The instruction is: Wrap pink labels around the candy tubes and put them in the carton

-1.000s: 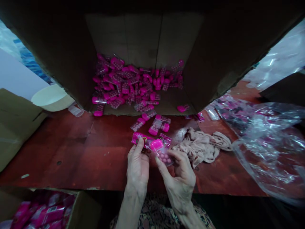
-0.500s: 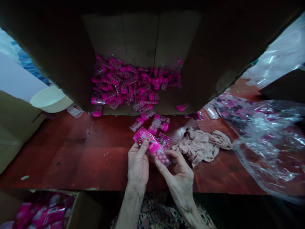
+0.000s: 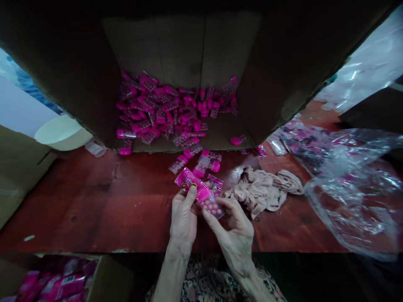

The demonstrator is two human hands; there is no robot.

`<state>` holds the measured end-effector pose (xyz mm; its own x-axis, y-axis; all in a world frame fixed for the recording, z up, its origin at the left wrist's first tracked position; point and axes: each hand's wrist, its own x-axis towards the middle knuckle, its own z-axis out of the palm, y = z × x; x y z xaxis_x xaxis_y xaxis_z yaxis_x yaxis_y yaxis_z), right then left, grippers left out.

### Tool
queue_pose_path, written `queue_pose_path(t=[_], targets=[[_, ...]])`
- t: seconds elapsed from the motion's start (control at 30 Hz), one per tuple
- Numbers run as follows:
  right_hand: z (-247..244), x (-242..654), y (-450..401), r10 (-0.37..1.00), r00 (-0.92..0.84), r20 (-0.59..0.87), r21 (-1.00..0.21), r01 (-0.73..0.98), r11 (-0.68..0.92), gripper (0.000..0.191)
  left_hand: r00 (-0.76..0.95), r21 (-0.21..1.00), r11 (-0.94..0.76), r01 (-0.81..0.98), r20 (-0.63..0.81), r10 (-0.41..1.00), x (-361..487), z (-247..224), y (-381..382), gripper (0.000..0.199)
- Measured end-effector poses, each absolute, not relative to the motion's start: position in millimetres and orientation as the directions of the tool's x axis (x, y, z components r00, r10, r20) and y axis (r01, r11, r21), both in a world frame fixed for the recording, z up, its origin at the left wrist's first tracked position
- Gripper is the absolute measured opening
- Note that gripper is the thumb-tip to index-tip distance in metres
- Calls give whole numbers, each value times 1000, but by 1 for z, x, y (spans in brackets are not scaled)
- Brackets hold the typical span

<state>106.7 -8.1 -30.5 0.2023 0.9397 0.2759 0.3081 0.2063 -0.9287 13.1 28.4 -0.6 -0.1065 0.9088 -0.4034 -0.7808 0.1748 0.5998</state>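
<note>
In front of me, my left hand [image 3: 183, 220] pinches a pink printed packet [image 3: 185, 177] between thumb and fingers. My right hand [image 3: 236, 226] grips the lower end of a small clear candy container [image 3: 212, 207] filled with pink balls. Its pink cap end lies against the packet; whether it is inside the packet I cannot tell. Just beyond my fingers, another printed packet [image 3: 215, 183] lies on the table. Several more pink-capped containers [image 3: 201, 165] lie behind the hands, by the lip of the big box.
A large cardboard box [image 3: 182, 50] on its side holds a heap of pink-capped containers. On the red table [image 3: 103, 201] are a crumpled cloth [image 3: 266, 191], clear plastic bags [image 3: 355, 197] and a pale bowl [image 3: 64, 133]. Lower left, a carton [image 3: 108, 277] holds pink packets.
Both hands keep hold of the packet and the container, almost in place. The whole view has shifted slightly, with the scene moving a little to the left.
</note>
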Motion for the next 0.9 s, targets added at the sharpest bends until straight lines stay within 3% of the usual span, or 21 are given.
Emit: queue_pose_path(t=[0.3,0.53,0.73,0.8,0.9], targets=[[-30,104,-8,911,191,365,-893,349,284,26,-127,596,158,-787,-407,905,13,-5,25,23],[-28,103,-9,919,218,327,-924,279,263,26,-55,618,217,-756,-391,919,13,-3,24,20],[-26,106,-8,809,172,562,-754,510,415,26,-212,709,191,-679,-439,873,21,-6,21,15],[-27,104,-9,829,206,520,-797,466,384,25,-234,715,191,-673,-450,862,22,-6,19,14],[-28,101,-9,934,271,233,-967,170,192,25,-169,670,200,-715,-444,880,21,-3,18,16]])
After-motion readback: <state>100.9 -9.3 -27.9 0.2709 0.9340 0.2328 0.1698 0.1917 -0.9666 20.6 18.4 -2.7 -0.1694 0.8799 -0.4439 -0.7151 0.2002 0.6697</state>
